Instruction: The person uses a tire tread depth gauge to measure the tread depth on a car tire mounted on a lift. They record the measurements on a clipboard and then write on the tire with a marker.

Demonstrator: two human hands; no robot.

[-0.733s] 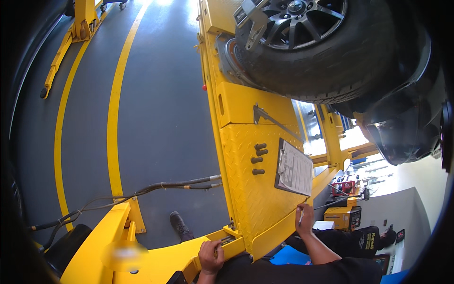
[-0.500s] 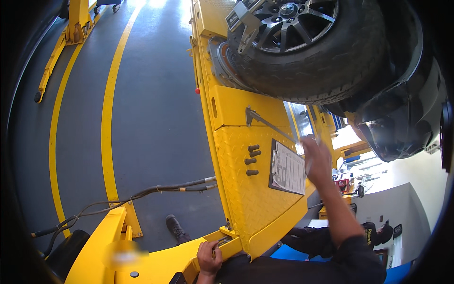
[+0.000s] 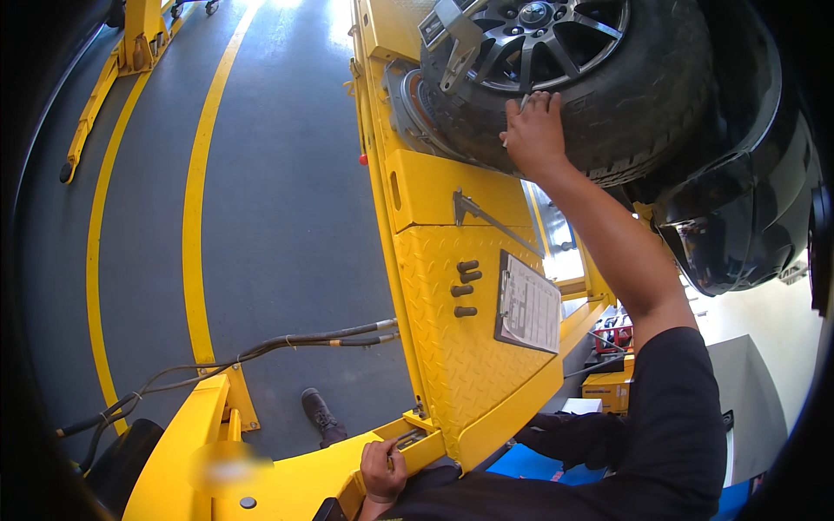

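Note:
My right hand [image 3: 535, 139] is at the tire [image 3: 625, 130], its fingers on the sidewall just below the alloy wheel [image 3: 569, 54]. A thin, pale, pen-like stick [image 3: 524, 102] shows between the fingers; its kind is unclear. My left hand [image 3: 383, 473] is closed over the edge of the yellow lift frame [image 3: 425, 453]. On the yellow tread plate [image 3: 434, 356] lie a caliper [image 3: 491, 219], several short dark cylinders [image 3: 465, 290] and a clipboard [image 3: 528, 304] with a printed sheet. A metal wheel clamp [image 3: 458, 43] is fixed at the wheel's rim.
A dark car body [image 3: 738, 200] overhangs the right side. Black hoses [image 3: 278, 346] cross to the lift from the left. A shod foot [image 3: 321, 410] stands on the grey floor [image 3: 287, 217]. A yellow lift leg [image 3: 95, 113] stands far left; a yellow box [image 3: 608, 391] is at right.
My right hand has moved up and away from beside the clipboard to the tire. My left hand stays on the frame edge. The person in dark clothes at lower right is now largely hidden by my arm.

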